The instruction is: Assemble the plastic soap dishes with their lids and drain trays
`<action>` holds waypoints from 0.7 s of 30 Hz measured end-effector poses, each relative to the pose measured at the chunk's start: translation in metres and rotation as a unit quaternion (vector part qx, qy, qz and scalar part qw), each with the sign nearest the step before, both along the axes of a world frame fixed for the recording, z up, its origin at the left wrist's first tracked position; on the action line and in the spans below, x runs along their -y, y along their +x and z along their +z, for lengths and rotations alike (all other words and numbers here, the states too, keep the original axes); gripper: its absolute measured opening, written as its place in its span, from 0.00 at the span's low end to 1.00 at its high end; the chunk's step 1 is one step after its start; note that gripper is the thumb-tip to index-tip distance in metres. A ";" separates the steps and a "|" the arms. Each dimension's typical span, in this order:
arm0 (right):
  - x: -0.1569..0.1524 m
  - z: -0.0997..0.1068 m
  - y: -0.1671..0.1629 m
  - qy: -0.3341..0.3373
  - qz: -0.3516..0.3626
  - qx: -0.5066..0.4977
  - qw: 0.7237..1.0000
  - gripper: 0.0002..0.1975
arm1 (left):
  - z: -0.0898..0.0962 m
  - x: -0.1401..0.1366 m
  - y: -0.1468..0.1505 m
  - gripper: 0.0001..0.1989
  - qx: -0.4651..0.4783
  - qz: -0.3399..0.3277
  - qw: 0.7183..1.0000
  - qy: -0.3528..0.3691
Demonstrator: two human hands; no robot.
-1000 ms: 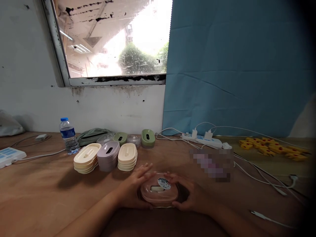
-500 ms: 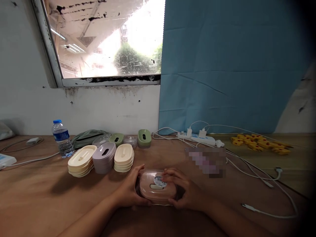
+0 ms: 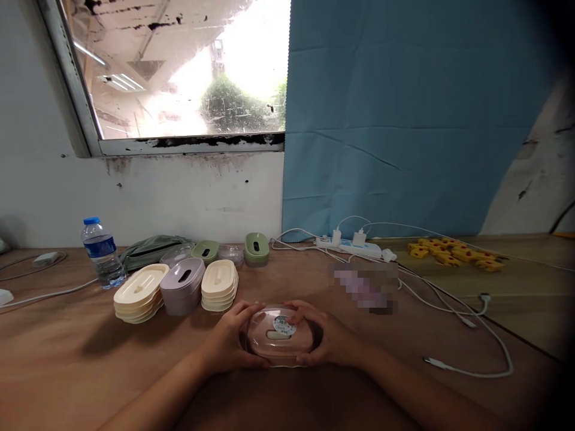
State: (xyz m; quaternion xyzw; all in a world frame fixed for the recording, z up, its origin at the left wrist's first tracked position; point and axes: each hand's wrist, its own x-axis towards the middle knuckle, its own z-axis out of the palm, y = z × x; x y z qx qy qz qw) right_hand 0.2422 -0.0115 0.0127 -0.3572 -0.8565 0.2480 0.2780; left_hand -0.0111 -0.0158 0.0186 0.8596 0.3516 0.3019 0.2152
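Note:
A pink oval plastic box [image 3: 258, 335] with a clear cover, a slot in its top and a round printed sticker [image 3: 284, 325] sits low on the table in front of me. My left hand [image 3: 233, 338] is closed around its left end, thumb along the near side and fingers at the far side. Around the right end wraps my right hand [image 3: 321, 335], one finger lying across the sticker's edge. Just beyond my left hand stand a stack of cream lids [image 3: 218, 284], a stack of mauve slotted covers [image 3: 182, 284] and another cream stack [image 3: 140, 287].
Behind the stacks are green slotted pieces [image 3: 256, 246], clear covers [image 3: 231, 254], a green pouch [image 3: 155, 250] and a water bottle [image 3: 102, 254]. To the right lie a power strip [image 3: 350, 246], white cables [image 3: 467, 374], a blurred-out item [image 3: 362, 288] and yellow pieces [image 3: 453, 252].
The view has shifted slightly, so most of the scene sits further left. Both hands keep their hold on the pink box, with little visible change in grip.

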 end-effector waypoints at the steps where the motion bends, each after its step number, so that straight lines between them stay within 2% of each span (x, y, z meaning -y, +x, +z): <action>1: 0.000 0.002 0.000 -0.003 -0.001 0.003 1.000 0.27 | 0.000 0.000 0.000 0.43 0.002 0.000 1.000 0.000; 5: 0.001 0.005 -0.004 -0.017 -0.018 -0.003 1.000 0.30 | -0.001 0.000 0.001 0.40 0.008 -0.008 1.000 -0.007; 10: 0.000 0.002 -0.006 -0.074 -0.017 -0.049 0.996 0.41 | -0.003 0.001 0.001 0.39 0.010 -0.013 0.999 -0.041; 16: -0.002 -0.006 -0.006 -0.091 -0.003 -0.085 0.992 0.42 | -0.017 0.000 0.003 0.53 0.106 -0.001 0.990 -0.091; 21: -0.001 -0.004 -0.005 -0.109 -0.009 -0.059 0.992 0.43 | -0.024 -0.003 0.005 0.50 0.146 0.001 0.977 -0.154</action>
